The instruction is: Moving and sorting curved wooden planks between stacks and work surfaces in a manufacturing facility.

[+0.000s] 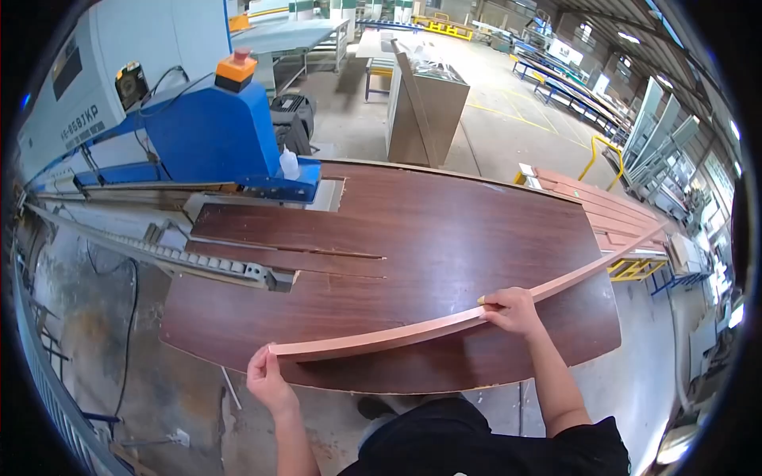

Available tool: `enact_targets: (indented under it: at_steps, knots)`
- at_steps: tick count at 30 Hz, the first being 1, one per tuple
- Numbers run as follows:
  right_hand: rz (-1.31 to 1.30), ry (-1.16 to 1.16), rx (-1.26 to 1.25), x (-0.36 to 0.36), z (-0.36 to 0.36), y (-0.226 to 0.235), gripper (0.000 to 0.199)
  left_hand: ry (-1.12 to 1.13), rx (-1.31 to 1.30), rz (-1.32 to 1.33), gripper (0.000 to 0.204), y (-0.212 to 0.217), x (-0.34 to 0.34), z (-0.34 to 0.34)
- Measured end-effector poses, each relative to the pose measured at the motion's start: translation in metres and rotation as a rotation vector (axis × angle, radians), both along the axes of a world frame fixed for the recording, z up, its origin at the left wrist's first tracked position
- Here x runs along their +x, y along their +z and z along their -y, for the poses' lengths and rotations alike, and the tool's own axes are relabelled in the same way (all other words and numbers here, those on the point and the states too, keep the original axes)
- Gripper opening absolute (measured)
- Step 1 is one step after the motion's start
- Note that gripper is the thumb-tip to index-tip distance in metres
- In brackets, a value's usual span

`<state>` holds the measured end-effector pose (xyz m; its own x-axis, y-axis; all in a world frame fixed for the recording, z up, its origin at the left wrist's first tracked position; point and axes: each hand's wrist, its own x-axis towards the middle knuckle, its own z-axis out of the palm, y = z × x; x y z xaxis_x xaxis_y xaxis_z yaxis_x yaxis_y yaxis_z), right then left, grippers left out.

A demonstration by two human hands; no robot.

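Note:
A long, narrow, pinkish-brown wooden strip (pixel 381 339) slants across the dark brown wood-grain tabletop (pixel 452 230), its far end reaching out past the right edge. My left hand (pixel 271 381) is closed on the strip's near left end, thumb and fingers pinched at the tip. Farther along, around the middle, my right hand (pixel 514 311) grips the same strip with the thumb along its side. Something small and yellow shows at a fingertip of that hand. A dark shadow lies under the strip on the tabletop, so it seems raised there.
At left, a blue and white machine (pixel 210 131) carries a red stop button (pixel 238 59); a small white bottle (pixel 289 164) stands on its ledge. A metal chain rail (pixel 206 260) runs into the tabletop's cutout. Beyond are a box-like cabinet (pixel 448 115) and stacked reddish boards (pixel 591 198).

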<state>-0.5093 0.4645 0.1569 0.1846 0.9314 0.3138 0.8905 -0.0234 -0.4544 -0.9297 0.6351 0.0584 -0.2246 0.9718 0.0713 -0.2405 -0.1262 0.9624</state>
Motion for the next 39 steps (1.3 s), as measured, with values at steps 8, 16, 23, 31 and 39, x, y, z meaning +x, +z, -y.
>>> enact_targets:
  at_steps: [8, 16, 23, 31, 39]
  knots:
    - [0.042, 0.004, -0.003, 0.001, 0.001, 0.000, 0.027, 0.101, 0.090, -0.024, 0.009, 0.013, 0.012, 0.006]
    - [0.088, 0.010, 0.009, 0.002, 0.002, -0.001, 0.027, 0.170, 0.009, -0.089, 0.019, 0.032, 0.009, 0.007]
    - [0.090, 0.028, 0.028, 0.003, 0.004, 0.001, 0.026, 0.139, 0.038, -0.085, 0.020, 0.025, 0.004, 0.001]
    - [0.074, 0.034, 0.033, 0.003, 0.004, 0.000, 0.025, 0.124, 0.049, -0.163, 0.020, 0.026, 0.001, 0.000]
    - [0.065, 0.018, 0.038, 0.003, 0.005, 0.000, 0.024, 0.030, 0.084, -0.226, 0.017, 0.019, -0.007, -0.004]
